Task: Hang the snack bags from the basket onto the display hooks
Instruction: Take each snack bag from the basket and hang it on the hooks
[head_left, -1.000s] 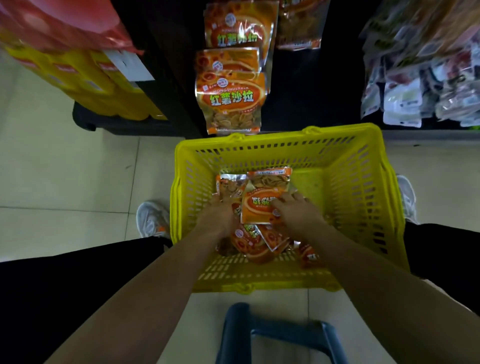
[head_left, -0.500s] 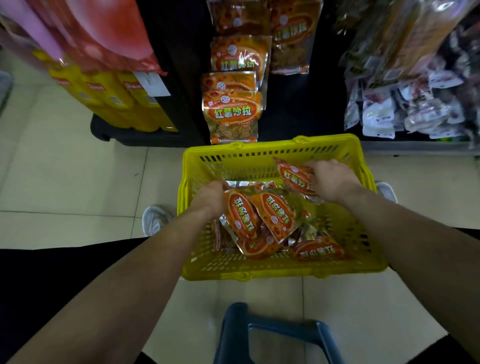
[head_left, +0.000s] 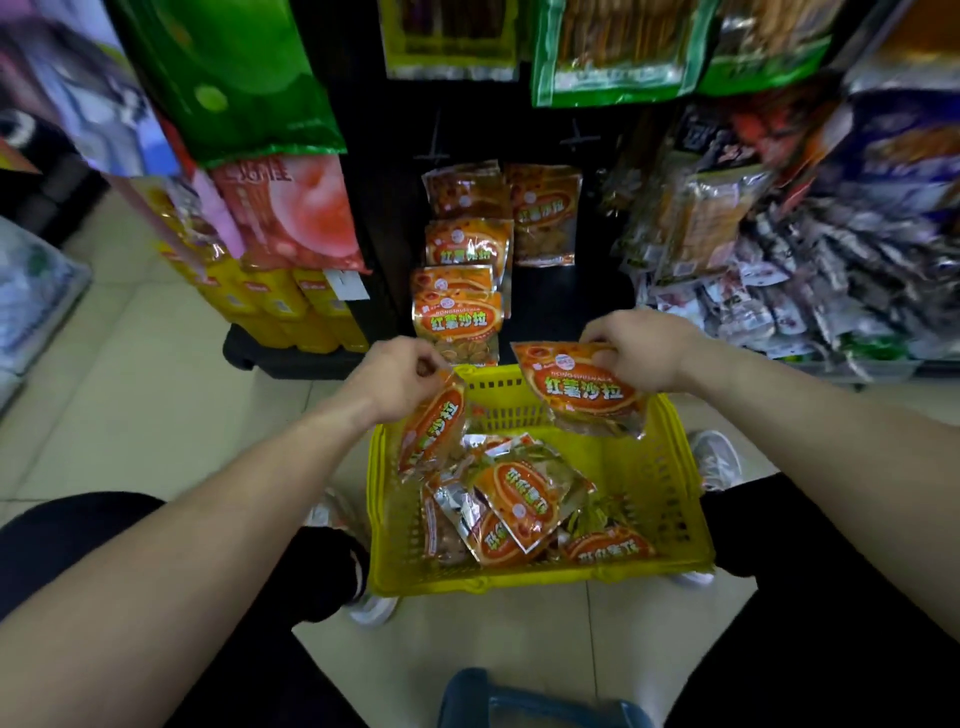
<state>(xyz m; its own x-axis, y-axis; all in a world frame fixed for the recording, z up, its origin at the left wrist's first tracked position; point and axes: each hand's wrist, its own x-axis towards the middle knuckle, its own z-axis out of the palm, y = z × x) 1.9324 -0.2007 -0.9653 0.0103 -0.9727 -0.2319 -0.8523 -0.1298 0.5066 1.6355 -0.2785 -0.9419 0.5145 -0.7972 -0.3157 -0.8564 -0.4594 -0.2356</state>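
Note:
A yellow plastic basket (head_left: 670, 525) stands on the floor between my feet, with several orange snack bags (head_left: 519, 504) lying in it. My left hand (head_left: 400, 376) pinches the top of one orange bag (head_left: 431, 426), which hangs above the basket's left side. My right hand (head_left: 639, 348) grips the top edge of another orange bag (head_left: 584, 389), lifted over the basket's far rim. Ahead, matching orange bags (head_left: 457, 317) hang in a column on the dark display panel, with more (head_left: 545, 213) to their right.
Bare hooks (head_left: 579, 137) stick out of the dark panel above the orange bags. Green bags hang higher up. Yellow packs (head_left: 280, 301) stand on a low shelf at left, mixed packets (head_left: 779, 291) crowd the right rack. A blue stool edge (head_left: 519, 696) is at my knees.
Both hands have risen out of the basket, each lifting an orange bag toward the display. My view has tilted up, showing more of the rack.

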